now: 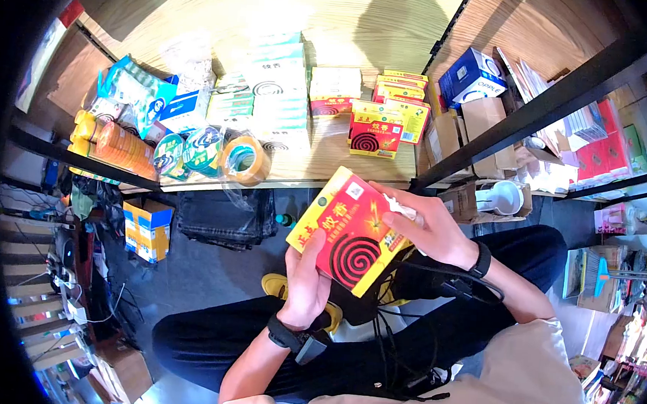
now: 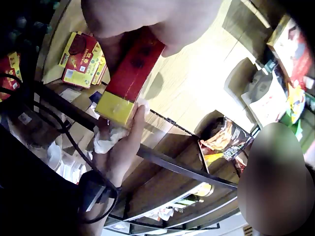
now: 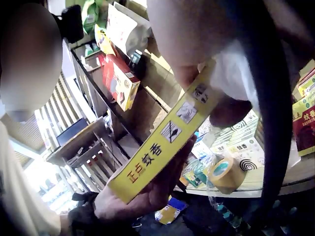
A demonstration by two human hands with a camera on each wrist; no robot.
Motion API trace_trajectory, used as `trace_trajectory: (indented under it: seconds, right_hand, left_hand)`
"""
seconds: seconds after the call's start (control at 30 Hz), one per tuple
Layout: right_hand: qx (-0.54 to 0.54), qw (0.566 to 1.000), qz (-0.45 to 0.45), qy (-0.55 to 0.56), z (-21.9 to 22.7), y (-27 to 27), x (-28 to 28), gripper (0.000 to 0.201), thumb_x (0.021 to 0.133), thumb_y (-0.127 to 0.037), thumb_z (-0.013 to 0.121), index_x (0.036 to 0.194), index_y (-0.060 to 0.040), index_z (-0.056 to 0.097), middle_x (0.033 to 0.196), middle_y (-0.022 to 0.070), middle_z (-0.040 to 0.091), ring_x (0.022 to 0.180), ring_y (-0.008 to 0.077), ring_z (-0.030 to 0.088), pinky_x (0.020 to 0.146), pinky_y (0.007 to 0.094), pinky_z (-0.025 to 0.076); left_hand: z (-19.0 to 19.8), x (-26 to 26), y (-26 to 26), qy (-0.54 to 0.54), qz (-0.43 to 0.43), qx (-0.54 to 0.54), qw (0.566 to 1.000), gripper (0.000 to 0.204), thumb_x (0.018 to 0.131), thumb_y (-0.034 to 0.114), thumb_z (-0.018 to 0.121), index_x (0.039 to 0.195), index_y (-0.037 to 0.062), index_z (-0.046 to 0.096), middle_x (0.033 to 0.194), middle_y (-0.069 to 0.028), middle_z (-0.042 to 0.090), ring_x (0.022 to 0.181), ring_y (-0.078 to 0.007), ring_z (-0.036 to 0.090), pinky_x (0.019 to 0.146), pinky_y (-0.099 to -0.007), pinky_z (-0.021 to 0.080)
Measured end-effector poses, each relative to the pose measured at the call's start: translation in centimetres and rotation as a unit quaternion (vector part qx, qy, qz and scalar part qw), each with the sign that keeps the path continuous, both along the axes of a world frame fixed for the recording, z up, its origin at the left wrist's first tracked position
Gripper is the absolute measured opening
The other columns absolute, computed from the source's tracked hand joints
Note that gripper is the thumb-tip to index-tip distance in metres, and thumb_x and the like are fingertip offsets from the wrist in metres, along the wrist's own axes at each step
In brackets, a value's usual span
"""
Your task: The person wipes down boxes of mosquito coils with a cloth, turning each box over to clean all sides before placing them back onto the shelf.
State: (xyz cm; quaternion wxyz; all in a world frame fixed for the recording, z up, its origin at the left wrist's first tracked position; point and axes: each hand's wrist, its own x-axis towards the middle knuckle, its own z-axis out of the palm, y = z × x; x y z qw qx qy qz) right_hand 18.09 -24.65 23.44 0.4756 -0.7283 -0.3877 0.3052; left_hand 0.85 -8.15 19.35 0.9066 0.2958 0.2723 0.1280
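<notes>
Red-and-yellow mosquito coil box, flat and rectangular, black spiral printed on its red face, yellow band along one edge. Closed, tilted, held above the lap, just below the wooden shelf edge.

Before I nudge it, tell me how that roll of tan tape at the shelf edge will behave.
The tape roll looks round and stands near the shelf front edge, so a push would likely roll it off. It is probably stiff and light. The loose clear wrap around it may make it slippery.
</notes>
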Motion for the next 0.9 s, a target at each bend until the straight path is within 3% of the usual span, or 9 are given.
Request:
trace_trajectory:
  seconds: [0.07, 0.17, 0.27, 0.4, 0.67, 0.77, 0.83, 0.87, 0.9]
  right_hand:
    - [0.009, 0.999, -0.03, 0.015, -0.3, 0.0, -0.3, 0.052, 0.103, -0.022, 0.06, 0.151, -0.0083, 0.047, 0.095, 0.0047, 0.072, 0.062, 0.004, 0.057, 0.056, 0.0242, 0.049]
    - [0.03, 0.989, -0.109, 0.09, -0.6, 0.5, -1.1, 0.051, 0.099, -0.019, 0.067, 0.146, -0.004, 0.052, 0.102, 0.003, 0.071, 0.072, 0.0047, 0.061, 0.065, 0.0244, 0.053]
    - [0.113, 0.939, -0.177, 0.272, -1.0, 0.6, -1.8, 0.048, 0.093, -0.013, 0.075, 0.135, 0.0014, 0.058, 0.116, 0.0029, 0.068, 0.102, 0.0058, 0.061, 0.088, 0.0244, 0.051]
    - [0.095, 0.946, -0.192, 0.243, -2.0, 0.3, -2.7, 0.034, 0.099, -0.017, 0.068, 0.127, 0.0011, 0.06, 0.116, 0.0041, 0.069, 0.1, 0.0062, 0.061, 0.087, 0.026, 0.052]
    - [0.055, 0.932, -0.217, 0.286, -3.0, -0.1, -3.3, 0.031, 0.105, -0.022, 0.059, 0.126, 0.0009, 0.061, 0.114, 0.0031, 0.069, 0.102, 0.0073, 0.06, 0.089, 0.0274, 0.05]
    - [0.065, 0.954, -0.2, 0.213, -3.4, -0.1, -2.6, 0.035, 0.103, -0.025, 0.062, 0.127, 0.0004, 0.061, 0.105, 0.0053, 0.072, 0.091, 0.0072, 0.062, 0.08, 0.0281, 0.052]
    - [0.054, 0.982, -0.179, 0.04, -1.5, 0.0, -1.9, 0.035, 0.099, -0.028, 0.068, 0.117, 0.0003, 0.062, 0.093, 0.0121, 0.073, 0.081, 0.0077, 0.065, 0.069, 0.0309, 0.052]
    - [-0.026, 0.985, -0.161, -0.058, 0.0, -0.4, -1.5, 0.034, 0.095, -0.029, 0.074, 0.103, 0.001, 0.06, 0.083, 0.0169, 0.068, 0.072, 0.0171, 0.069, 0.063, 0.0347, 0.052]
    - [-0.014, 0.972, -0.094, -0.215, 0.6, -0.7, -1.0, 0.033, 0.088, -0.026, 0.079, 0.095, -0.0018, 0.058, 0.082, 0.0141, 0.066, 0.072, 0.0277, 0.07, 0.062, 0.0368, 0.053]
  left_hand:
    - [0.6, 0.1, 0.0, -0.001, 0.017, -0.005, 1.0, 0.036, 0.107, 0.017, 0.053, 0.139, -0.0002, 0.05, 0.129, -0.0123, 0.065, 0.109, -0.0185, 0.068, 0.093, -0.0332, 0.057]
    - [0.8, 0.3, -0.9, -0.028, 0.013, -0.014, 0.999, 0.036, 0.108, 0.02, 0.052, 0.139, 0.0019, 0.05, 0.13, -0.0107, 0.065, 0.112, -0.0183, 0.067, 0.095, -0.0346, 0.056]
    - [-0.4, -0.2, -1.7, -0.043, -0.007, -0.047, 0.998, 0.038, 0.108, 0.023, 0.053, 0.141, 0.0055, 0.049, 0.136, -0.0075, 0.062, 0.123, -0.0171, 0.06, 0.106, -0.0388, 0.049]
    - [-1.2, -0.2, -2.3, -0.039, -0.022, -0.069, 0.997, 0.048, 0.107, 0.034, 0.053, 0.146, 0.0067, 0.044, 0.141, -0.0069, 0.057, 0.129, -0.0197, 0.056, 0.111, -0.041, 0.044]
    - [-1.4, 0.1, -2.1, -0.037, -0.016, -0.046, 0.998, 0.049, 0.107, 0.033, 0.054, 0.146, 0.006, 0.042, 0.142, -0.0085, 0.056, 0.129, -0.0204, 0.056, 0.112, -0.0413, 0.044]
    - [-1.1, 0.4, -1.9, -0.036, -0.027, -0.058, 0.997, 0.048, 0.108, 0.034, 0.051, 0.146, 0.0059, 0.042, 0.145, -0.0087, 0.054, 0.132, -0.0213, 0.053, 0.114, -0.0427, 0.041]
    - [-0.6, 0.8, -2.0, -0.069, -0.045, -0.059, 0.995, 0.048, 0.105, 0.027, 0.058, 0.146, 0.0059, 0.044, 0.145, -0.008, 0.054, 0.135, -0.0208, 0.051, 0.116, -0.0447, 0.038]
    - [-1.3, 0.5, -2.0, -0.093, -0.064, -0.055, 0.992, 0.061, 0.102, 0.03, 0.062, 0.151, 0.0058, 0.035, 0.15, -0.0099, 0.048, 0.138, -0.0244, 0.047, 0.117, -0.0496, 0.034]
    - [-1.9, 0.4, -2.5, -0.1, -0.062, -0.022, 0.993, 0.078, 0.098, 0.036, 0.067, 0.155, 0.0071, 0.023, 0.155, -0.0106, 0.041, 0.138, -0.0282, 0.046, 0.117, -0.0523, 0.033]
